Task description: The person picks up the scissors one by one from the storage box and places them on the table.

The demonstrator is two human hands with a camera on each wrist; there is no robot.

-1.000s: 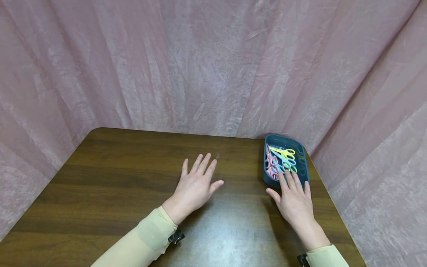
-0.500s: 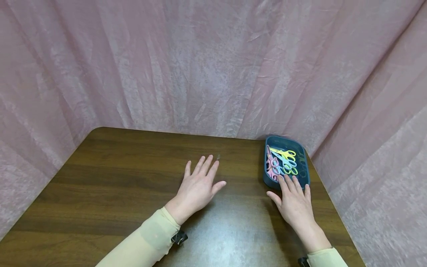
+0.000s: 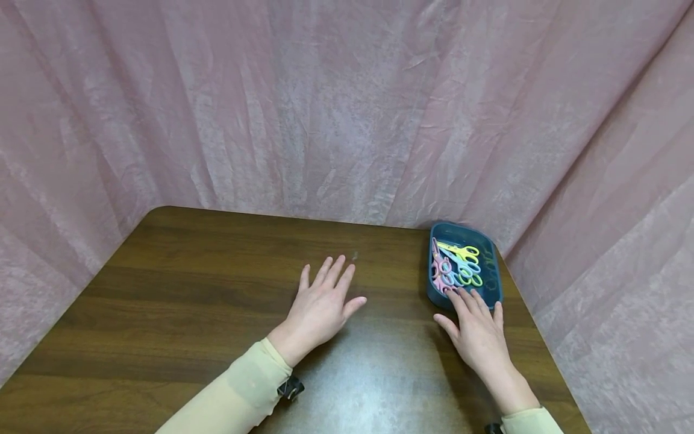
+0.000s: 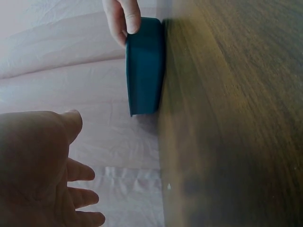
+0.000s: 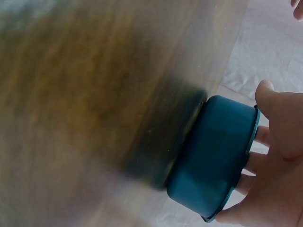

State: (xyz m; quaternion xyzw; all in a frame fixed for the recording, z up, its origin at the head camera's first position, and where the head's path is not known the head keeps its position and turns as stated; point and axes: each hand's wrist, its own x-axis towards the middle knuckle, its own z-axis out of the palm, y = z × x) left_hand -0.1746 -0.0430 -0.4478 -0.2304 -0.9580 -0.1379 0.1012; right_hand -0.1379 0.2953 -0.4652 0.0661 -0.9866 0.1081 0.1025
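A dark teal plastic tray [image 3: 493, 265] stands at the far right of the table. Inside lie several small scissors: pink scissors [image 3: 438, 259] along the left wall, yellow scissors [image 3: 467, 251] at the back, blue scissors [image 3: 463, 265] in the middle and green-handled scissors [image 3: 472, 279] nearer the front. My right hand [image 3: 481, 337] reaches over the tray's near rim, fingers spread and fingertips just inside; the right wrist view shows the thumb outside the tray, apart from its wall. My left hand [image 3: 318, 307] hovers above the middle of the table, fingers spread, holding nothing.
The brown wooden table [image 3: 179, 289] ends at a rounded far-left corner. Behind and to the right of it hang pink curtains [image 3: 336, 108], close to the tray's far side. A dark strap device [image 3: 290, 387] sits at the left wrist.
My right hand has drawn back slightly toward the tray's near rim, uncovering more of the green-handled scissors. The left hand has shifted slightly right and nearer. Neither hand has taken hold of anything.
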